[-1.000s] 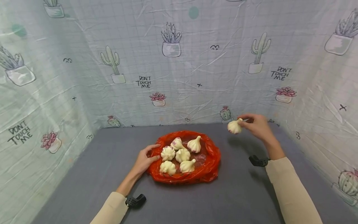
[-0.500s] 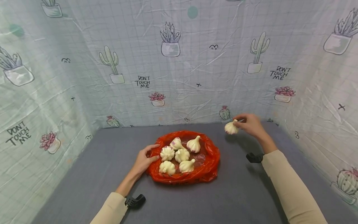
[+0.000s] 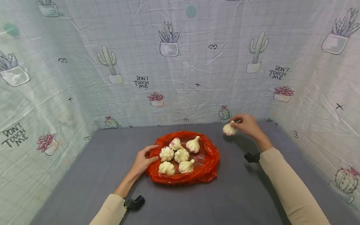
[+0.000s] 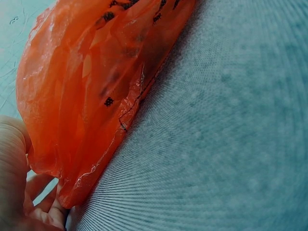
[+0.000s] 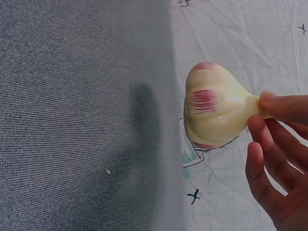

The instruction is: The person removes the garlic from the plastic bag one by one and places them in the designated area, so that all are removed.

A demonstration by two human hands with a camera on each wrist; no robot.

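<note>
Well, the job looks unfinished: six plump cream garlic bulbs (image 3: 181, 155) lie inside the crumpled red plastic bag (image 3: 213, 156), while the right hand (image 3: 247, 125) pinches a purple-streaked cream bulb (image 5: 216, 108) by its neck, right of the bag. The left hand (image 3: 141, 161) touches the rim; hidden fingertips leave its grip unclear.

The bag (image 3: 214, 159) in front of me sits mid-way on the tabletop (image 3: 92, 162), six garlic bulbs (image 3: 181, 155) in it: two back, two middle, two front. The left hand (image 3: 141, 161) has its fingers (image 3: 150, 148) at the bag's left edge. Right and rearward, the right hand (image 3: 247, 125) holds another bulb (image 3: 229, 130) over the tabletop, before the curtain (image 3: 191, 68).
</note>
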